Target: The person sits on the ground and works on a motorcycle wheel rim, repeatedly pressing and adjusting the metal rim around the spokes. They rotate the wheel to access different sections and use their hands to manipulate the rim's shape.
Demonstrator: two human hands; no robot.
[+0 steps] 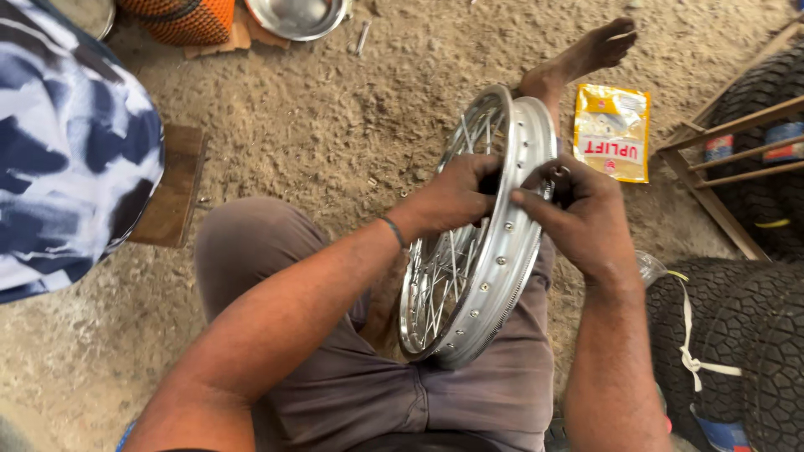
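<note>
Down on the dirt floor [352, 125] we go, and right at the near edge of view are the person's own legs in brown trousers [335, 377], knees bent. Standing on its edge between the thighs, tilted a little to the left, is a silver spoked wheel rim [494, 285], its lower curve resting in the lap, its upper curve reaching towards the bare foot [586, 54].

Left hand [452, 197] now: it's on the left face of the rim, fingers curled in among the spokes [440, 276] near the top, closed on them. There's a dark band on that wrist. Right hand [586, 218] sits across on the rim's outer right side, fingers bent and pinched on something small and dark against the rim; what exactly it is, can't tell.

On the right, black tyres [737, 335] are piled, one tied with a white strap. Further out, a yellow packet [613, 132] lies flat on the dirt just beside the foot, with a wooden frame [720, 151] over more tyres. On the left, another person's blue and white patterned clothing [67, 142], next to a wooden board [176, 188]. Far edge: a metal bowl [297, 17] and an orange woven basket [180, 18].
</note>
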